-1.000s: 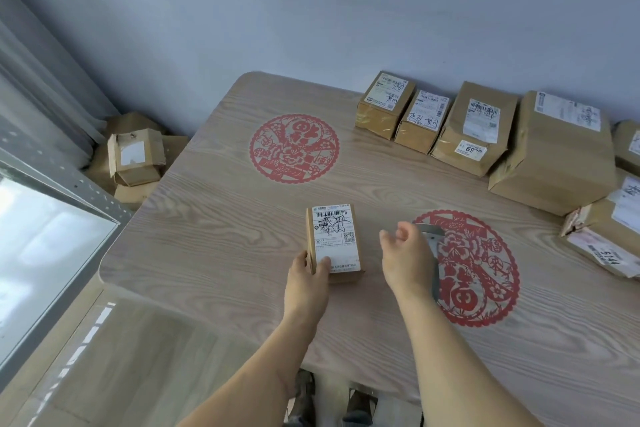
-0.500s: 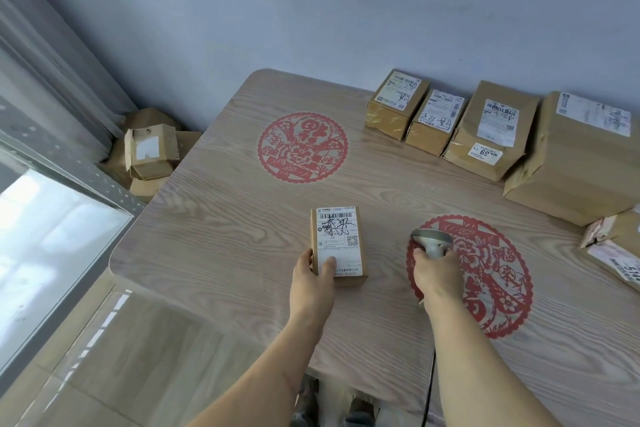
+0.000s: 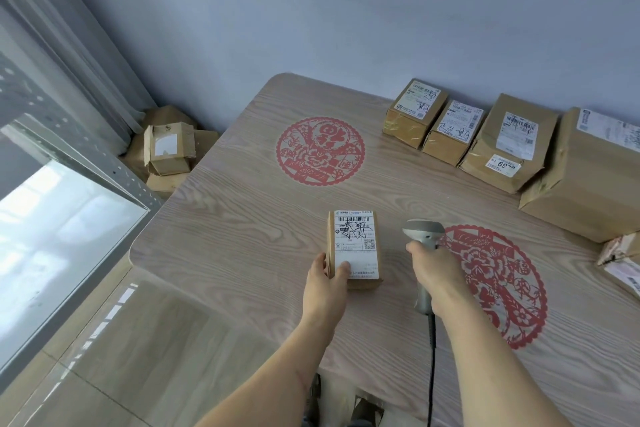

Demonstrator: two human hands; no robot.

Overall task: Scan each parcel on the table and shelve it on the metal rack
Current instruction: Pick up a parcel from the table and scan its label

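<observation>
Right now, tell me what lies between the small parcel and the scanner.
Only bare table, as the head view shows. The small parcel and the scanner sit apart, with nothing between them.

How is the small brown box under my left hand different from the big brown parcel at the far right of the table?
The small brown cardboard box is far smaller than the big brown paper-wrapped parcel. The box sits alone near the table's front edge, held by the left hand; the parcel stands untouched in the back row beside other parcels. The box's label covers most of its top; the parcel's covers one corner. Both are brown with white shipping labels.
</observation>
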